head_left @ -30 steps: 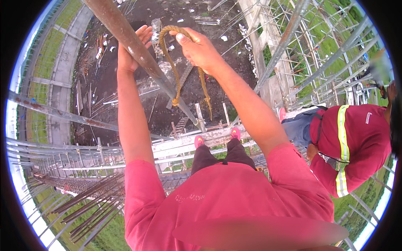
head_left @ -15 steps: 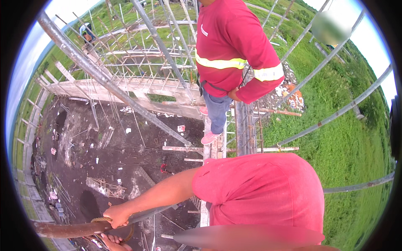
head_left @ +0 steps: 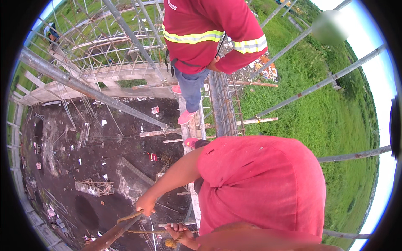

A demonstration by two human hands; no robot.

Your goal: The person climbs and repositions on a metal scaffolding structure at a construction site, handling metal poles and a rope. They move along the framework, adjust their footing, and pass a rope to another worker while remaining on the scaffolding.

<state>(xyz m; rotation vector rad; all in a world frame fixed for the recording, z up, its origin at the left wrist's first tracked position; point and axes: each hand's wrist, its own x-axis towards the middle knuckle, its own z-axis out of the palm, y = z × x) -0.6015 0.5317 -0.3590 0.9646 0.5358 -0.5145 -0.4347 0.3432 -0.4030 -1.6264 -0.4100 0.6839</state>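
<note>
Neither of my own hands can be made out. Close in front, a co-worker in a pink shirt [head_left: 259, 180] bends forward, head at the lower edge. This co-worker's outstretched hand [head_left: 145, 205] is closed round a tan rope [head_left: 132, 216] beside a brown pole [head_left: 111, 236]. Lower down is a second hand [head_left: 180, 234], its fingers curled at a stretch of the rope; its wrist goes off lower right beneath the co-worker's head, apparently the same person's. A yellowish rope bundle [head_left: 171, 243] hangs by it.
Another person in a dark red reflective-striped shirt [head_left: 197, 35] stands on narrow planks [head_left: 190, 167]. A rebar cage [head_left: 224, 104] runs alongside. Grey scaffold pipes [head_left: 92, 90] slant across. Far below lies dark ground [head_left: 117, 146] with debris; grass [head_left: 326, 113] spreads to the right.
My view has shifted, so the standing person appears further left and higher. The co-worker's hands and rope appear further right; the pole now slants more steeply. A pink shoe has come into sight.
</note>
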